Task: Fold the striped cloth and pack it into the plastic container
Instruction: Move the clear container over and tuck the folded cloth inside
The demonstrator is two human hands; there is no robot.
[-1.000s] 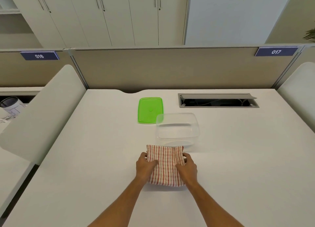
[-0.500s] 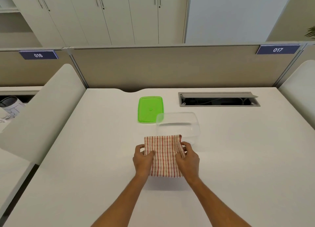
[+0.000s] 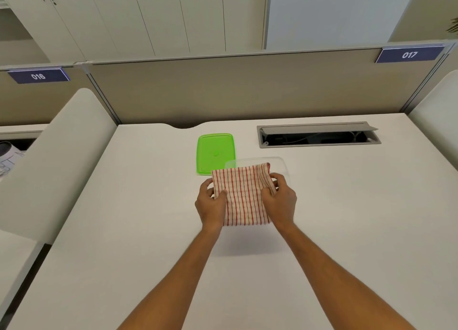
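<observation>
Cloth (image 3: 244, 195): folded, red-striped, held clear of the desk (image 3: 347, 205), its far edge covering the near part of the container (image 3: 281, 161).
Left hand (image 3: 210, 205): fingers closed on the cloth's left edge, thumb on top.
Right hand (image 3: 281, 200): fingers closed on the right edge, bunching it.
Container: clear plastic, mostly hidden.
Lid (image 3: 215, 152): green, flat on the desk, just beside the container's left.
</observation>
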